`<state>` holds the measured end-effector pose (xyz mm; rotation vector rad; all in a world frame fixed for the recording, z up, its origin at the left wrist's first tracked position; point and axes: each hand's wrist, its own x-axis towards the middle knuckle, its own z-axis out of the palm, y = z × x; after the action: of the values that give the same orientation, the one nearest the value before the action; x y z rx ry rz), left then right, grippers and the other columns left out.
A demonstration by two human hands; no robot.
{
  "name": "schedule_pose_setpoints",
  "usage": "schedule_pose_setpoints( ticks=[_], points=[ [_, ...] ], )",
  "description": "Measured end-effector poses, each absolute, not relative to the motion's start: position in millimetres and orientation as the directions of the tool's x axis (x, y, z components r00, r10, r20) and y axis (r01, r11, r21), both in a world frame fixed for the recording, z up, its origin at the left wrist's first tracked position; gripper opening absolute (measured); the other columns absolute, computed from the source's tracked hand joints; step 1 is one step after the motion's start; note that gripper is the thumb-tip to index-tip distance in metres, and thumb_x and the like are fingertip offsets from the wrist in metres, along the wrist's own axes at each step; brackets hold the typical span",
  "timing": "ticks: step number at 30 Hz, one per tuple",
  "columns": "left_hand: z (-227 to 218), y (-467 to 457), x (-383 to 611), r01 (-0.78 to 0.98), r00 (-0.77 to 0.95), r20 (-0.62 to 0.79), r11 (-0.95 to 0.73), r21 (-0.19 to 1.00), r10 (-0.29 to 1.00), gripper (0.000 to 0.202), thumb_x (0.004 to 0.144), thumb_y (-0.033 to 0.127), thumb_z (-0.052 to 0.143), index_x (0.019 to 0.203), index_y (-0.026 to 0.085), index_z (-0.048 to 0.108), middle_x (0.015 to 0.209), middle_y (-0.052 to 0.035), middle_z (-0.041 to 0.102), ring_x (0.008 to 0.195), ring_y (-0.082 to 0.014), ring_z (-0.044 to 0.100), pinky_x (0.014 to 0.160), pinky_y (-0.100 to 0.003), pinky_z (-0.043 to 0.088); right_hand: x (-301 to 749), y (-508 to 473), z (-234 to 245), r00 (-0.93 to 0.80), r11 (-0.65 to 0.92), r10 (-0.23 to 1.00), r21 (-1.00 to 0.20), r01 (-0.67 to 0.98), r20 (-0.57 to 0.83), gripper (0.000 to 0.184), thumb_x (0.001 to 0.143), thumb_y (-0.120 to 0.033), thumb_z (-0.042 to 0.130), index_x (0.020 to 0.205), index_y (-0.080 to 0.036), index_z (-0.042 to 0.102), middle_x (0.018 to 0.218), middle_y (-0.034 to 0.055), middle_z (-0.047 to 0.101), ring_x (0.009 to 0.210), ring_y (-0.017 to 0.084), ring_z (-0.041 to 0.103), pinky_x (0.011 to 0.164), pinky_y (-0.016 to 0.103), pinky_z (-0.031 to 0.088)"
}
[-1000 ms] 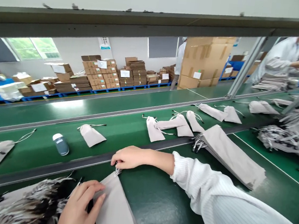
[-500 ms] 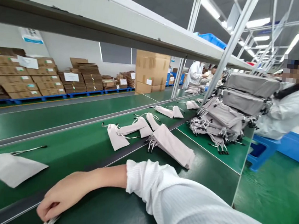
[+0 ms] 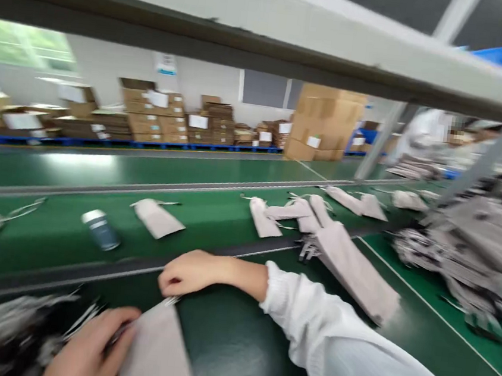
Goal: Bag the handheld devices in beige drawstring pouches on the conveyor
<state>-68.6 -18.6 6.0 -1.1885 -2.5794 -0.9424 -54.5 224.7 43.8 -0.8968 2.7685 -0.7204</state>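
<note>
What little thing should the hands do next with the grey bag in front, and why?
Maybe the right hand should gently lift the grey bag by its white cords: that hand seems to pinch them, and the left hand is at the bag's left edge, though blur hides its grip.
</note>
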Motion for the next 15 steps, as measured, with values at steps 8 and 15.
schedule_pose_setpoints(
  ticks=[8,15],
  points=[
    [30.1,-25.7,-35.4,0.720,-0.692,0.317,0.588,0.368,0.649,0.012,0.085,0.009,0.057,0.086,0.021,0.056,0.091,-0.0024,0.060,0.087,-0.0221,0.056,0.078,-0.036,0.044,-49.6,213.4,25.0,-0.890,0.700,-0.449,-0.589,-0.404,0.078,0.013,0.088,-0.023,0.055,0.088,-0.020,0.068,0.079,-0.0012,0.070,0.070,0.012,0.061,0.063,0.021,0.037],
    [33.1,-26.9,-30.8,0.817,-0.571,0.399,0.546,0.187,0.717,0.016,0.092,0.011,0.055,0.079,0.019,0.053,0.081,-0.0009,0.054,0.083,-0.0206,0.048,0.084,-0.039,0.039,-111.5,200.9,35.8,-0.975,0.786,-0.189,-0.576,-0.222,0.117,0.024,0.089,-0.028,0.055,0.111,-0.021,0.062,0.091,-0.0003,0.069,0.074,0.013,0.062,0.069,0.023,0.045]
  ],
)
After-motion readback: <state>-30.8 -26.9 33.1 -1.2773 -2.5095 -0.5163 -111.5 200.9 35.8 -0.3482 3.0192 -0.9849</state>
